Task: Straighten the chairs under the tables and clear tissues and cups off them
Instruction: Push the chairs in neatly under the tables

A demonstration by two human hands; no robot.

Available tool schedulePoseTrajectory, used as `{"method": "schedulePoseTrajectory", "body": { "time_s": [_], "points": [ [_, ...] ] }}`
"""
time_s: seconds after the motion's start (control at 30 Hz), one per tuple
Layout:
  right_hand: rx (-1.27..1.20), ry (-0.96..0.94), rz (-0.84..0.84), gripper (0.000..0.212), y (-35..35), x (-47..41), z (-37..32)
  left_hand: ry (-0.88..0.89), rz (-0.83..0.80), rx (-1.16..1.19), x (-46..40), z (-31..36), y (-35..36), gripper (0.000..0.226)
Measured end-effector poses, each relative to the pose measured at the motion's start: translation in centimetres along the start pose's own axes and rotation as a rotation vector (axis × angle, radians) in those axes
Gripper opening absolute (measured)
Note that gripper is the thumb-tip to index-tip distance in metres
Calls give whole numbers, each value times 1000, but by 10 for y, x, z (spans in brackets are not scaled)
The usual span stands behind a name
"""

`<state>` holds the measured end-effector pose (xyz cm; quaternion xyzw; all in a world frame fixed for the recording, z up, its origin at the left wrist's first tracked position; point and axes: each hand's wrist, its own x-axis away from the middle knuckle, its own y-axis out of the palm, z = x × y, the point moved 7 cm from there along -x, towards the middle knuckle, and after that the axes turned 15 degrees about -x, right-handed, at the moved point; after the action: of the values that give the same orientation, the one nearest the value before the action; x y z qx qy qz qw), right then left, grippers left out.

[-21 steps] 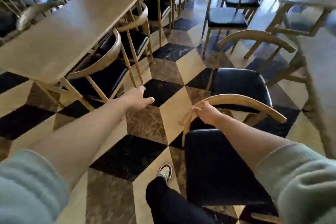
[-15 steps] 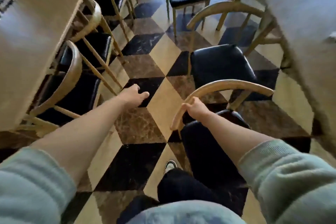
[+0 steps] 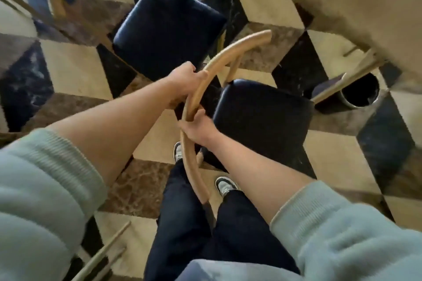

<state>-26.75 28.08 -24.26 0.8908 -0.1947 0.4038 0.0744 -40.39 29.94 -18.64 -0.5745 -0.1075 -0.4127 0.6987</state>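
Note:
I look almost straight down on a chair with a curved wooden backrest (image 3: 230, 52) and a black padded seat (image 3: 262, 121). My left hand (image 3: 185, 80) grips the upper stretch of the backrest. My right hand (image 3: 197, 129) holds the same rail a little lower, close to my body. A second chair of the same kind shows only its black seat (image 3: 169, 29), just beyond my left hand. The tan table (image 3: 342, 0) fills the upper right corner, and the held chair's seat sits just short of its edge.
A round dark bin (image 3: 359, 91) stands on the floor under the table's edge, beside a wooden table leg (image 3: 342, 85). My legs and shoes (image 3: 225, 186) are right behind the chair. Wooden legs of another chair (image 3: 102, 255) show at the bottom left on the chequered floor.
My left hand has come across from the open floor and closed on the chair's backrest above my right hand. My view has tipped down and swung right toward the table.

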Motion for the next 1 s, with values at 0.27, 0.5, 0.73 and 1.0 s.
{"method": "schedulePoseTrajectory", "body": {
  "time_s": [0.27,0.5,0.73,1.0],
  "points": [
    [-375,89,365,75,15,-32,28,236,-262,-23,-96,110,27,47],
    [-328,109,385,70,17,-30,32,315,-229,-124,-115,103,36,46],
    [-146,139,289,70,5,-21,22,180,-209,50,-126,66,13,48],
    [185,82,62,75,-77,-3,16,-92,-196,256,-120,26,6,51]
  ]
}}
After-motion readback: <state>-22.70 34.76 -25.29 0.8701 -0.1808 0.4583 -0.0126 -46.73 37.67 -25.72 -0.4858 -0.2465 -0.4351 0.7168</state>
